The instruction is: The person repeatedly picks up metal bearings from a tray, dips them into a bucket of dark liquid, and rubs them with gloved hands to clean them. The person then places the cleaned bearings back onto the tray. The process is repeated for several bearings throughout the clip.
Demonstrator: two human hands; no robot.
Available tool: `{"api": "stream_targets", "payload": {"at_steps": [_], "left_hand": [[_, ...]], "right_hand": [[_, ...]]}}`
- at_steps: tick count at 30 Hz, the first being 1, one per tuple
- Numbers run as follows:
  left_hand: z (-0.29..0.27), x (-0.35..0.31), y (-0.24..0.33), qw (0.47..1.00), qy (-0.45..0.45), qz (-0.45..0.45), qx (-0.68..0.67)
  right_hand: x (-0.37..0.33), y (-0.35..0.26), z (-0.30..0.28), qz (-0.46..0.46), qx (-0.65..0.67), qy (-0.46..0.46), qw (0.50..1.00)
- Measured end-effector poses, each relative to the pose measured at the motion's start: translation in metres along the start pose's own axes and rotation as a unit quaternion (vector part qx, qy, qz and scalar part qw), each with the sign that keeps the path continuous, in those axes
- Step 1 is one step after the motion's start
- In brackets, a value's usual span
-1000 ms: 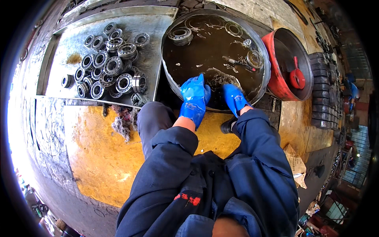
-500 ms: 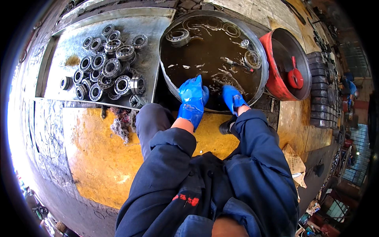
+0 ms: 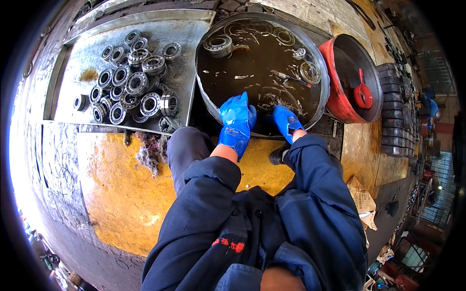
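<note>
A round metal basin (image 3: 324, 92) of dark brown liquid stands before me. My left hand (image 3: 236, 116), in a blue glove, is over its near rim with the fingers pressed together; whatever they grip is hidden. My right hand (image 3: 286, 119), also gloved in blue, dips into the liquid to the right, its fingertips out of sight in the murk. Ripples spread beyond it. A roller bearing (image 3: 218, 46) stands partly sunk at the far left of the basin, and bearing rings (image 3: 309, 72) lie at the right. Near them is a slim tool (image 3: 291, 78) with a red end.
Left of the basin, a shallow metal tray (image 3: 58, 77) bears a heap of roller bearings (image 3: 137, 83). A red drum (image 3: 335, 82) with a red scoop (image 3: 362, 96) inside stands at the right, beside stacked dark blocks (image 3: 393, 111). Dirty rags (image 3: 150, 153) lie below the tray.
Both hands stay almost in place; the right one shifts slightly. Ripples and floating glints have moved, and a curved edge now shows beside the far-left bearing.
</note>
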State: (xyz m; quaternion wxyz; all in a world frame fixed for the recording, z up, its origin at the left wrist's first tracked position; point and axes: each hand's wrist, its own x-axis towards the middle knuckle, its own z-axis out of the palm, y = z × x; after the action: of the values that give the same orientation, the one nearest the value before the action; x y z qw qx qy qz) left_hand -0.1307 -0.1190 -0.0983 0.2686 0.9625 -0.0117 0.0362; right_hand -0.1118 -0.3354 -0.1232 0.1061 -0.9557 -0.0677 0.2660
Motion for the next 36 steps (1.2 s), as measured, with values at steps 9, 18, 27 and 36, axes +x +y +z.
{"api": "stream_targets", "payload": {"at_steps": [9,18,27,36], "left_hand": [[0.007,0.001,0.006,0.999,0.025,0.017,-0.012],[0.005,0.000,0.000,1.000,0.025,0.005,-0.013],[0.006,0.000,-0.002,0.999,0.032,0.010,-0.011],[-0.002,0.001,0.005,1.000,-0.001,0.004,-0.008]], "right_hand": [[0.043,-0.032,0.000,-0.070,-0.314,-0.139,0.936],[-0.003,-0.023,-0.005,0.084,0.036,-0.016,0.996],[0.033,0.002,0.010,-0.034,-0.129,-0.047,0.990],[0.040,-0.023,0.008,-0.038,-0.266,-0.068,0.961]]}}
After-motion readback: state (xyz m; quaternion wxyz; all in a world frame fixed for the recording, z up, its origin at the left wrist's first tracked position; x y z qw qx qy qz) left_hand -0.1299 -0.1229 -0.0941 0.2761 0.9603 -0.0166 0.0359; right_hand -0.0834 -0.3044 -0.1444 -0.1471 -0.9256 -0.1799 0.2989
